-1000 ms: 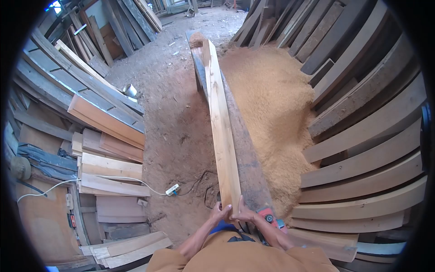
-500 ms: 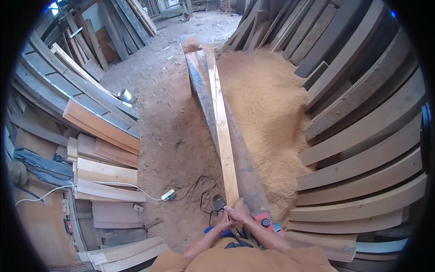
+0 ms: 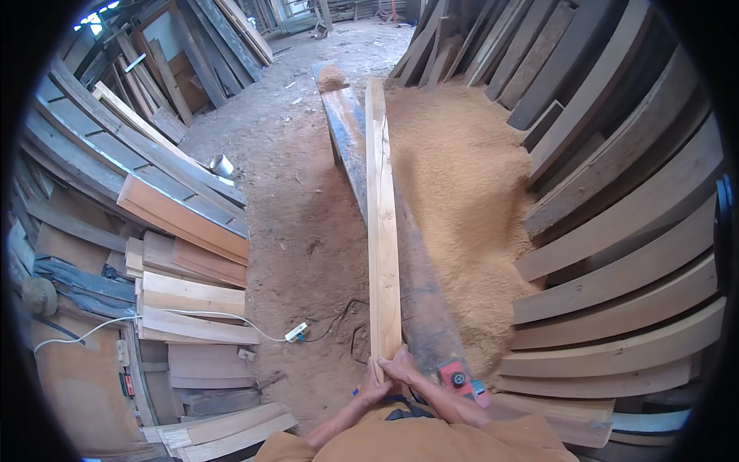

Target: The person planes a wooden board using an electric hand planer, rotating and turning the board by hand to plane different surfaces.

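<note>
A long pale wooden beam (image 3: 382, 231) points away from my body above a narrow workbench (image 3: 431, 316). Its near end is gripped by both hands. My left hand (image 3: 372, 385) is closed on the left side of that end, and my right hand (image 3: 399, 365) is closed on the right side, close beside the left. A red power tool with a black knob, which looks like an electric planer (image 3: 463, 383), rests on the bench just right of my right forearm. Whether the beam's underside touches the bench cannot be made out.
Sawdust (image 3: 454, 208) is heaped right of the bench. Boards (image 3: 616, 308) lean along the right side, and more planks (image 3: 192, 292) are stacked at left. A white extension socket (image 3: 295, 333) with cables lies on the dirt floor. A pale can (image 3: 222, 165) stands farther back.
The beam's far end has swung right, and the beam appears turned, with a second face showing. Both hands still hold its near end. The view has shifted slightly.
</note>
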Motion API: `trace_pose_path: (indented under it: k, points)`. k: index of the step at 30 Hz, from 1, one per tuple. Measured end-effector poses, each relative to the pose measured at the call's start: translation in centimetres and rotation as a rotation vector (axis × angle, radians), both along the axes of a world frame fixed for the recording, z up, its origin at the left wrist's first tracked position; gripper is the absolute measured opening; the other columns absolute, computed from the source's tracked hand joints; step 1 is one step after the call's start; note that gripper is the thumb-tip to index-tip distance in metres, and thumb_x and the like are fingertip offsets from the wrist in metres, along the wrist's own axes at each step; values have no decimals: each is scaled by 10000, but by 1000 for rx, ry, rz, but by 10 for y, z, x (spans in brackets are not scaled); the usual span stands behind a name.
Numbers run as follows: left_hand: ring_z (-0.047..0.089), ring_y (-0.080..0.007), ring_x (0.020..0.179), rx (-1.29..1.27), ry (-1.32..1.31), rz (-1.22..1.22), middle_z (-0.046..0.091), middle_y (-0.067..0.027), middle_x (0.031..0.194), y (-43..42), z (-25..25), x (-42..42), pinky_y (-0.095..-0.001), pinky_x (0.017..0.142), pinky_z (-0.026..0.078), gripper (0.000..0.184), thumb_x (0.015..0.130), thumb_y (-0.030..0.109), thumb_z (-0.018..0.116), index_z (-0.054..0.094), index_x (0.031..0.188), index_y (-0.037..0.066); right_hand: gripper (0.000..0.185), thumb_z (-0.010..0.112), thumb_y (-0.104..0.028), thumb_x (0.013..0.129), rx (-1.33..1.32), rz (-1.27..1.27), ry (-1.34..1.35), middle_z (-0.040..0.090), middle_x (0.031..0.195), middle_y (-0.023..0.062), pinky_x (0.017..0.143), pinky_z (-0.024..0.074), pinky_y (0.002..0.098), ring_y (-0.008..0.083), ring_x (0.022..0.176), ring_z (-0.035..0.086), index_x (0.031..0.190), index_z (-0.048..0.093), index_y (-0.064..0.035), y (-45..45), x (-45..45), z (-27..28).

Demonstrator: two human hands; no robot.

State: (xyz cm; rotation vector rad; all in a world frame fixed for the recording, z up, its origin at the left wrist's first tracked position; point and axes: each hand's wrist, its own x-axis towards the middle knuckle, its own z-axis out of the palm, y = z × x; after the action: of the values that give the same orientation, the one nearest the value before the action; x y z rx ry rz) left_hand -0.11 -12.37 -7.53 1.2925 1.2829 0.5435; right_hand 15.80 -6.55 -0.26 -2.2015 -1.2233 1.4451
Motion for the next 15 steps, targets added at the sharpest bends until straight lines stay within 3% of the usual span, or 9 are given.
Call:
trace_pose_path:
  k: [2, 5, 8, 11, 15]
  points:
    - [497, -266, 1291, 57, 18, 29, 488, -124, 1339, -9, 0, 4, -407, 1121, 400, 905, 810, 433, 837, 306, 1440, 59, 950, 806, -528, 759, -22, -25, -9, 649, 1215, 370, 1008, 533, 488, 474, 1167, 654, 1289, 474, 186, -7, 0, -1]
    - [507, -269, 1291, -41, -270, -64, 487, -129, 1343, -12, 3, 13, -412, 1099, 432, 937, 790, 440, 849, 302, 1446, 54, 908, 808, -505, 761, -14, 49, -86, 656, 1197, 367, 990, 542, 491, 465, 1150, 665, 1271, 489, 174, -18, 3, 2]
    - [517, -259, 1283, -392, -439, -239, 488, -120, 1322, -27, -81, 16, -407, 1071, 462, 923, 793, 412, 853, 295, 1439, 60, 875, 807, -497, 761, -38, 87, -177, 669, 1155, 361, 959, 553, 502, 472, 1108, 679, 1249, 489, 156, -22, 9, 10]
    - [524, -228, 1349, -271, -465, -141, 569, -81, 1409, -30, -83, 30, -417, 1135, 429, 871, 783, 403, 862, 456, 1473, 59, 854, 804, -478, 758, -32, 61, -184, 676, 1117, 363, 934, 559, 514, 488, 1072, 683, 1241, 470, 142, -24, 18, 13]
    - [598, -247, 1230, -110, -371, -48, 622, -96, 1301, -35, -99, 32, -423, 1009, 490, 751, 713, 395, 864, 585, 1313, 40, 851, 797, -487, 756, 16, 62, -198, 679, 1089, 363, 908, 561, 528, 505, 1037, 686, 1229, 457, 134, -27, 18, 8]
